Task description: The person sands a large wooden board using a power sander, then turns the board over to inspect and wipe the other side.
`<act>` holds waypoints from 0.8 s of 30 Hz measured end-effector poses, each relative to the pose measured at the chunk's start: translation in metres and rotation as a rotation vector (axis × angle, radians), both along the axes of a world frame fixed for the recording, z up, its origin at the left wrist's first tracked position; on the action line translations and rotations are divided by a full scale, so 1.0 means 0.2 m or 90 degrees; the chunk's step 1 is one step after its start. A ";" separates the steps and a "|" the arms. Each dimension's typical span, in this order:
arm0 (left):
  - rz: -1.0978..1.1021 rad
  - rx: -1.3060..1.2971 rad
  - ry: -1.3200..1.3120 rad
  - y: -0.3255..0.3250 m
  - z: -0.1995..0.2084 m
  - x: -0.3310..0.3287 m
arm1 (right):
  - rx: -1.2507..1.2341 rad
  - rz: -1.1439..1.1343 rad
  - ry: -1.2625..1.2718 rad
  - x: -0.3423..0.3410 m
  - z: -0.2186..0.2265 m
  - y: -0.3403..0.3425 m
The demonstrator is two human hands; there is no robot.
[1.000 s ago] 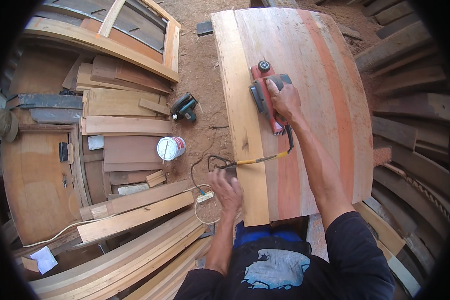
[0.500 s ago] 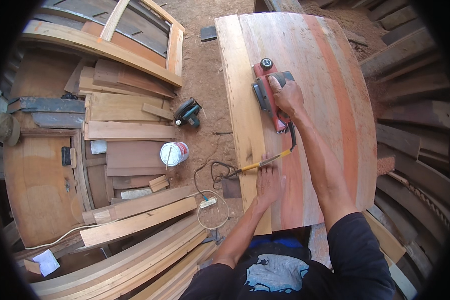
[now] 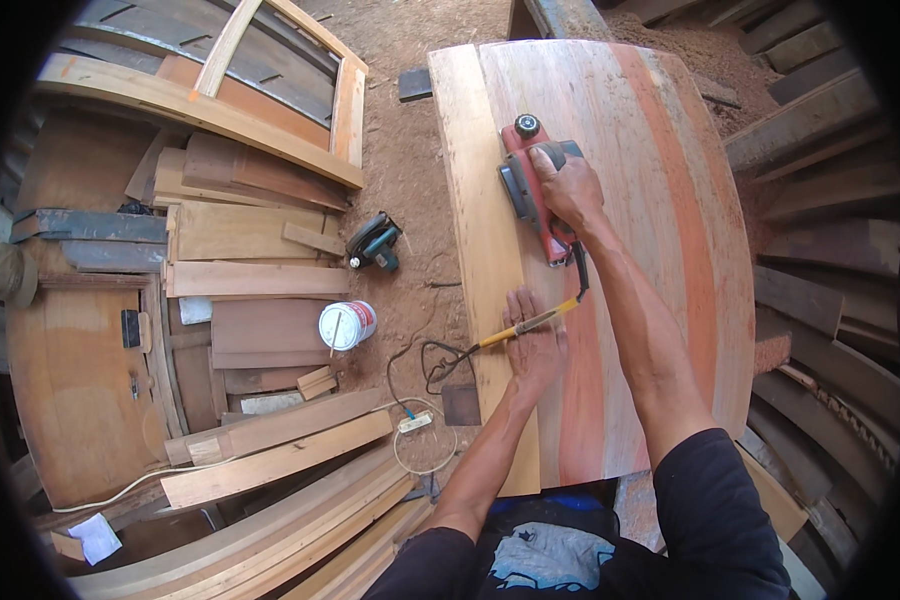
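A wide wooden panel (image 3: pixel 620 330) of pale and reddish boards lies in front of me. My right hand (image 3: pixel 567 185) grips the rear handle of a red and black electric planer (image 3: pixel 536 200), which rests on the panel left of its middle. The planer's cord, with a yellow sleeve (image 3: pixel 548 318), runs back and to the left over my left hand. Nearer to me, my left hand (image 3: pixel 533 345) lies flat on the panel near its left edge, fingers stretched out and holding nothing. The planer hides the wood beneath it.
Left on the dusty ground are a dark teal power tool (image 3: pixel 374 242), a white bucket (image 3: pixel 346 326) with a stick across it, and a power strip (image 3: pixel 415 423) with cords. Stacked planks (image 3: pixel 280 450) fill the left; more boards (image 3: pixel 820 320) lean at the right. A wooden frame (image 3: pixel 200 105) lies far left.
My left hand has slid forward along the panel, its fingertips now farther past the cord. The planer has barely moved, still in my right hand. The view has shifted slightly.
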State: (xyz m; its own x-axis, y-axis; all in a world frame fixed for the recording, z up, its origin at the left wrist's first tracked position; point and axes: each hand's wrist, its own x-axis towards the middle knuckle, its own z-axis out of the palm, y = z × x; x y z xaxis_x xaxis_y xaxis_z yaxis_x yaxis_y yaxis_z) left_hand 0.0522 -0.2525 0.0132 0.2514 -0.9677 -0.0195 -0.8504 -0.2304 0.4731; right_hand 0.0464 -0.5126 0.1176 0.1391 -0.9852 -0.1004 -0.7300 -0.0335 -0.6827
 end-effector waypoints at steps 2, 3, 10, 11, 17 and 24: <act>0.009 -0.049 -0.022 -0.05 -0.02 0.01 | 0.008 0.003 -0.022 0.01 0.00 -0.04; 0.008 -0.050 -0.022 -0.07 -0.03 0.02 | 0.007 -0.004 -0.001 0.02 0.00 -0.06; 0.018 -0.074 -0.026 -0.23 -0.06 0.08 | 0.000 -0.008 -0.039 0.08 0.05 -0.14; 0.020 -0.090 -0.031 -0.25 -0.06 0.09 | -0.001 -0.008 -0.039 0.09 0.05 -0.16; 0.043 -0.104 -0.046 -0.41 -0.08 0.12 | 0.011 0.013 -0.071 0.13 0.05 -0.27; 0.047 -0.055 -0.079 -0.61 -0.06 0.17 | -0.039 0.011 -0.039 0.20 0.02 -0.41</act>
